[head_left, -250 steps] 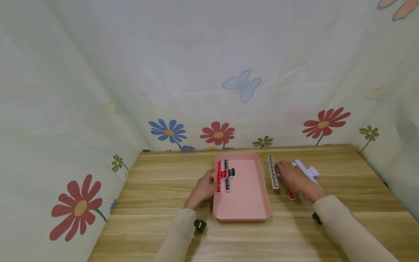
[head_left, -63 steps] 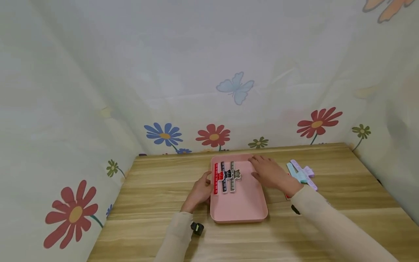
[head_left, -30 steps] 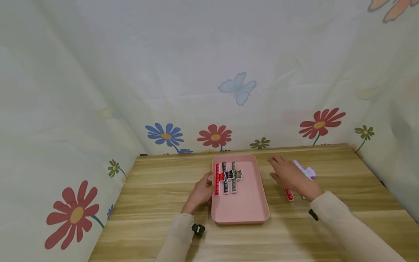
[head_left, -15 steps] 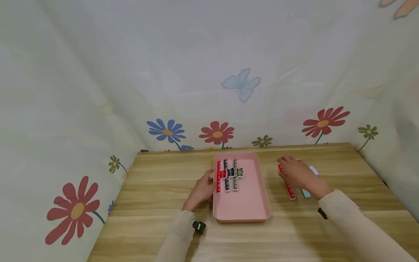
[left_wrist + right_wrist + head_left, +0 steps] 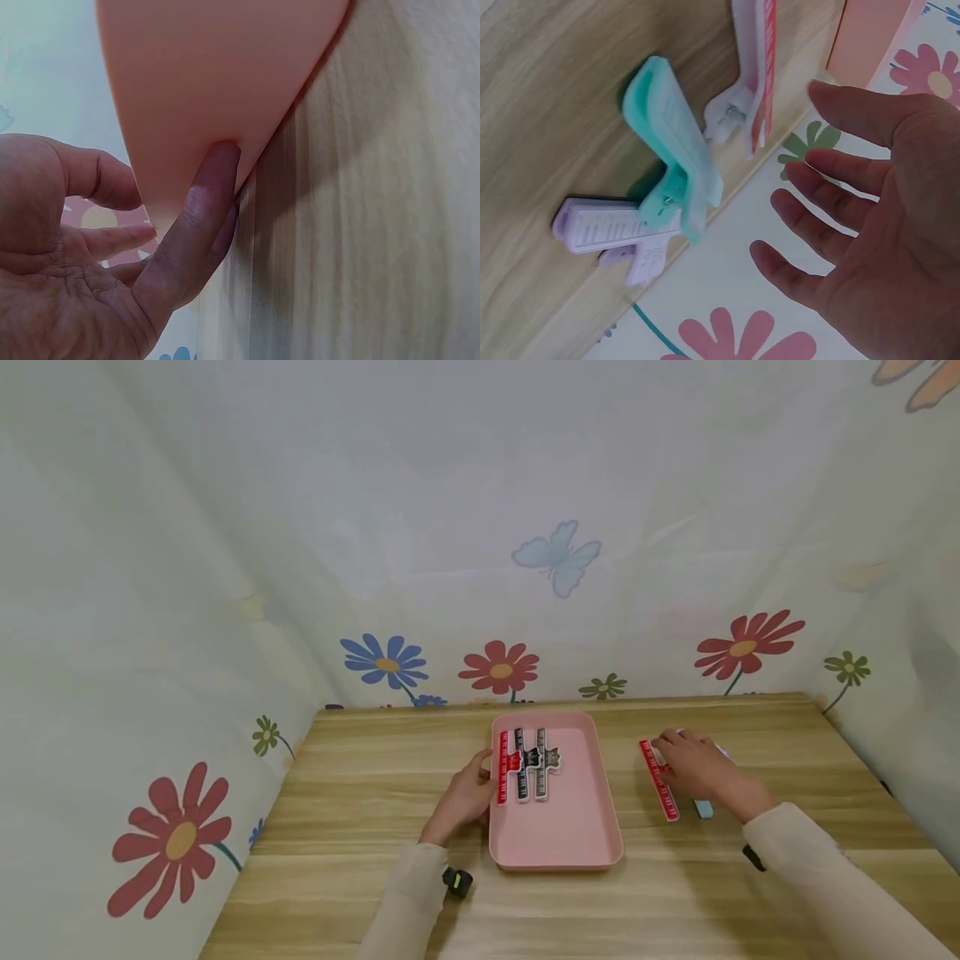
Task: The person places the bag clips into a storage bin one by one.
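Observation:
On the table sits a shallow pink tray. Inside, side by side along its left wall, lie a red clip, a black clip and a grey clip, all long and printed with piano keys. My left hand rests its fingers against the tray's outer left side, fingertips on the pink wall in the left wrist view. My right hand hovers with spread fingers, holding nothing, over the clips on the right. Below it are another red clip, a teal clip and a lilac clip.
The wooden table ends at the back against a white cloth printed with flowers and a butterfly. More cloth hangs at both sides. In the right wrist view the teal clip overlaps the lilac one.
Since the earliest frame the grey clip has gone from the table into the tray. My right hand has moved from the tray's rim back rightward over the clips. My left hand stays at the tray.

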A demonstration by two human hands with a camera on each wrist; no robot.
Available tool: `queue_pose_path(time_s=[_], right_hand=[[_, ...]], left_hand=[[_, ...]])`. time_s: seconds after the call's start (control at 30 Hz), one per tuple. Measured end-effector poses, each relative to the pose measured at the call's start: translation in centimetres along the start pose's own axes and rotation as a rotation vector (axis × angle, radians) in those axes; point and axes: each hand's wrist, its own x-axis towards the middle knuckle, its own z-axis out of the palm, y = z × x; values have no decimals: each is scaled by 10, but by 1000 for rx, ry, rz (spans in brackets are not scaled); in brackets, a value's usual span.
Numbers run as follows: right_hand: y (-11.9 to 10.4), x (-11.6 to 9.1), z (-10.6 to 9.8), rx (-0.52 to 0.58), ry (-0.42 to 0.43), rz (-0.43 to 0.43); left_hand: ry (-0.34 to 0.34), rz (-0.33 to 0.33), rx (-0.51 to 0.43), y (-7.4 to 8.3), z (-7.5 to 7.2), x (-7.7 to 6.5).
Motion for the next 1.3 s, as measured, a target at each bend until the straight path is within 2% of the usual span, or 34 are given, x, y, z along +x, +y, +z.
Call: queue_pose_path(time_s=[0.3,0.67,0.97,1.3], right_hand=[[4,-4,4,-42,-64,-5],[9,-1,13,-15,-138,-21],[10,0,18,-73,-113,-29],[10,-1,20,-82,-66,-41]], left_hand=[[5,4,-3,-2,1,1],[11,27,-3,-3,1,-1],[17,72,9,-1,0,-3],[17,55,11,1,0,-3]])
